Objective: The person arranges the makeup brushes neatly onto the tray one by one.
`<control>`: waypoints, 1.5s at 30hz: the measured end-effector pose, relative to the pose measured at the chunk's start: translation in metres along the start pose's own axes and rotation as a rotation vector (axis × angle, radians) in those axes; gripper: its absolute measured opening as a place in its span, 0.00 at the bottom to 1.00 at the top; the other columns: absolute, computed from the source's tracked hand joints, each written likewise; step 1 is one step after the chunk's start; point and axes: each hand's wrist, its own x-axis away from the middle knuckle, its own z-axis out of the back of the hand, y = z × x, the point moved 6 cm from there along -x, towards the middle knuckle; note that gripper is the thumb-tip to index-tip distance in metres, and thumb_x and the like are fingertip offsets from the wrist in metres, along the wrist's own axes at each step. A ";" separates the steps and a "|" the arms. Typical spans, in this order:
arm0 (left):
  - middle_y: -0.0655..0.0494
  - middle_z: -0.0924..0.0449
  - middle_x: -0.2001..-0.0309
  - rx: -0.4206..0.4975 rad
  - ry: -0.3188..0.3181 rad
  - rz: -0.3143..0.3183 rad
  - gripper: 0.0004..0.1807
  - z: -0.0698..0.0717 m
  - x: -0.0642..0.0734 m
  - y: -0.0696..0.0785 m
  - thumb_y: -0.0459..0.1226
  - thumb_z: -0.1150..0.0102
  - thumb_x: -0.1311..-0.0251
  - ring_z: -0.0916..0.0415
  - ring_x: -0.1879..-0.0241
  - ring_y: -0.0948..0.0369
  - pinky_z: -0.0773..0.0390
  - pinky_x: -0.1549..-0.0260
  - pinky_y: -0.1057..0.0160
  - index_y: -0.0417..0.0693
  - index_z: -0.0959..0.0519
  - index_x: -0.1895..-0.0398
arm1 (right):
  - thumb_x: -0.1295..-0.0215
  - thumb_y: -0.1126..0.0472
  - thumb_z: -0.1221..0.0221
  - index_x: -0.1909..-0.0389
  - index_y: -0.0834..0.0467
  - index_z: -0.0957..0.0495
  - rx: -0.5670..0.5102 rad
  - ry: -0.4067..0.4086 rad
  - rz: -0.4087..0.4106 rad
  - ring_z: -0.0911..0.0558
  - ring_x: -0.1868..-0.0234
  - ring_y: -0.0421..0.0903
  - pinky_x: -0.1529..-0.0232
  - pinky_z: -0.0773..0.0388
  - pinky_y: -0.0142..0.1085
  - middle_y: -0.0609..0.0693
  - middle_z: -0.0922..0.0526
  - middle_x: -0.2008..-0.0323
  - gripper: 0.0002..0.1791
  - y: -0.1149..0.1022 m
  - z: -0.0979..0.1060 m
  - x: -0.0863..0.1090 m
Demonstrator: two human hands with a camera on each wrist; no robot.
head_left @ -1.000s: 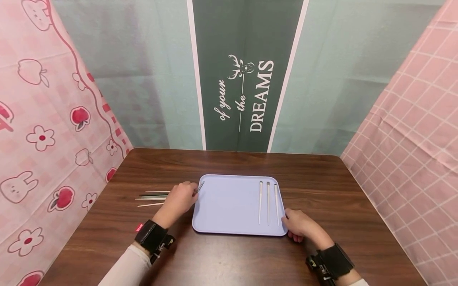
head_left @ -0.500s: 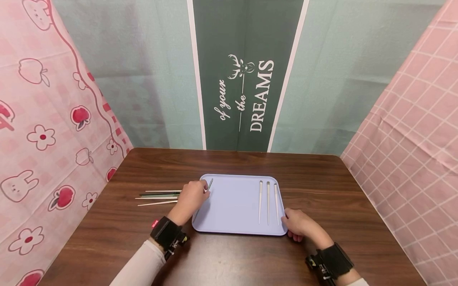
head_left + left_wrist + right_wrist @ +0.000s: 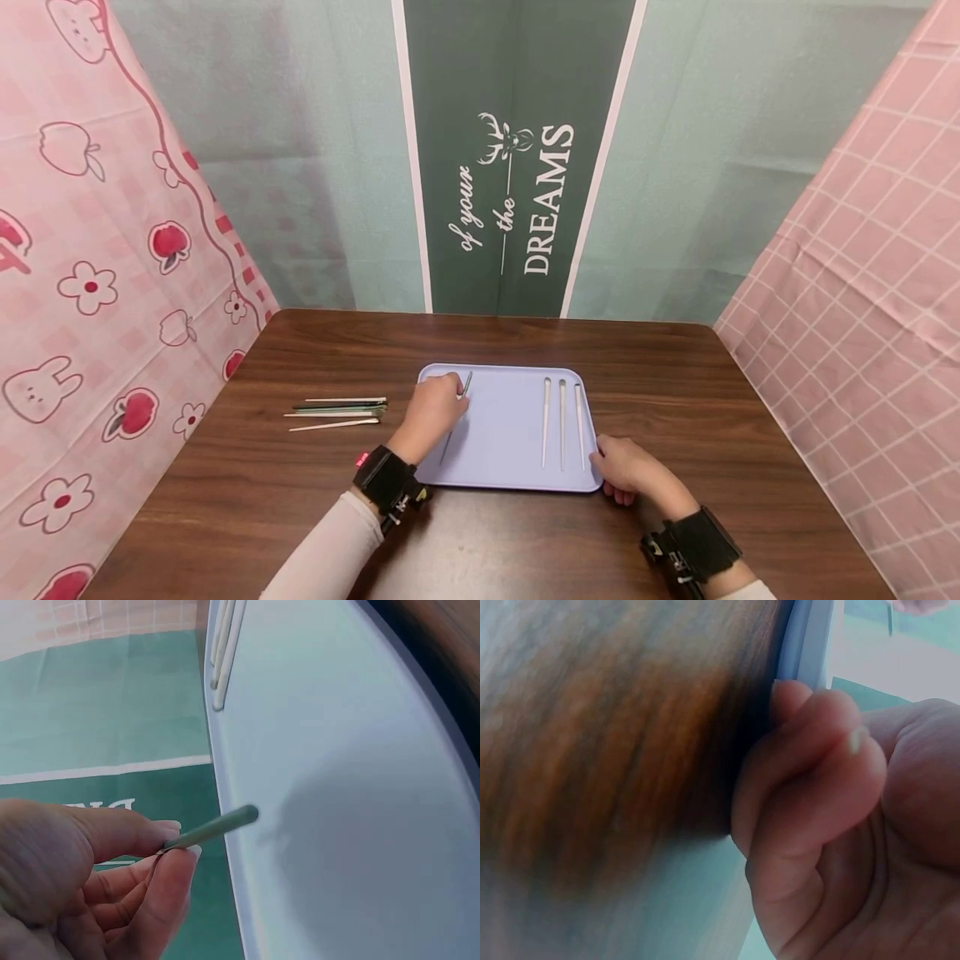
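In the head view my left hand [image 3: 437,407] is over the left part of a pale lavender tray [image 3: 502,433]. Between thumb and fingertips it pinches a slender green-handled brush [image 3: 225,826]; the handle's rounded end points over the tray in the left wrist view. My right hand [image 3: 628,468] grips the tray's rim near the front right corner, its fingers curled at the edge. Along the tray's right side lie three slim pale-handled brushes with small dark tips: one brush [image 3: 545,425], a middle brush [image 3: 562,427] and an outer brush [image 3: 579,425].
Left of the tray, a loose group of several thin brushes [image 3: 337,408], pale and dark green, lies on the brown wooden table [image 3: 495,542]. A green curtain [image 3: 330,192] hangs behind the table, with pink cloths at both sides.
My left hand has moved right, from the tray's left edge to over its surface, carrying the green brush. The brushes left on the table are now uncovered. My right hand stays at the tray's corner.
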 end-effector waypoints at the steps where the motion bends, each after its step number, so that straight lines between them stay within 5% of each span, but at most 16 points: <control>1: 0.53 0.20 0.77 0.008 -0.001 -0.001 0.09 -0.002 -0.001 0.002 0.36 0.32 0.42 0.24 0.77 0.55 0.25 0.75 0.56 0.46 0.22 0.75 | 0.26 0.62 0.51 0.66 0.60 0.30 0.000 -0.004 -0.004 0.23 0.85 0.47 0.84 0.24 0.38 0.54 0.23 0.81 0.08 0.000 0.000 0.000; 14: 0.58 0.24 0.80 0.094 -0.030 -0.020 0.10 -0.027 -0.017 0.027 0.34 0.33 0.43 0.31 0.80 0.62 0.29 0.77 0.63 0.48 0.23 0.78 | 0.27 0.63 0.51 0.68 0.60 0.31 0.003 0.014 0.006 0.23 0.87 0.47 0.85 0.24 0.37 0.53 0.24 0.82 0.08 -0.001 0.001 0.000; 21: 0.64 0.48 0.88 0.159 -0.086 0.002 0.27 -0.043 -0.025 0.041 0.33 0.37 0.41 0.46 0.85 0.64 0.44 0.83 0.65 0.53 0.42 0.90 | 0.27 0.63 0.52 0.68 0.60 0.31 -0.004 0.013 0.003 0.23 0.87 0.46 0.86 0.24 0.37 0.54 0.23 0.82 0.08 -0.001 0.000 0.001; 25: 0.64 0.53 0.90 0.168 -0.108 0.004 0.30 -0.051 -0.029 0.051 0.33 0.38 0.40 0.48 0.87 0.64 0.45 0.85 0.66 0.54 0.46 0.92 | 0.26 0.63 0.51 0.68 0.60 0.31 -0.004 0.008 0.002 0.23 0.87 0.47 0.85 0.24 0.37 0.54 0.24 0.82 0.08 -0.001 0.000 0.001; 45: 0.56 0.31 0.85 0.116 -0.146 0.014 0.18 -0.081 -0.039 0.075 0.32 0.39 0.39 0.34 0.84 0.60 0.35 0.84 0.65 0.47 0.29 0.86 | 0.27 0.63 0.52 0.68 0.60 0.31 -0.003 0.014 -0.006 0.24 0.88 0.46 0.86 0.25 0.37 0.54 0.23 0.83 0.08 0.000 0.000 -0.001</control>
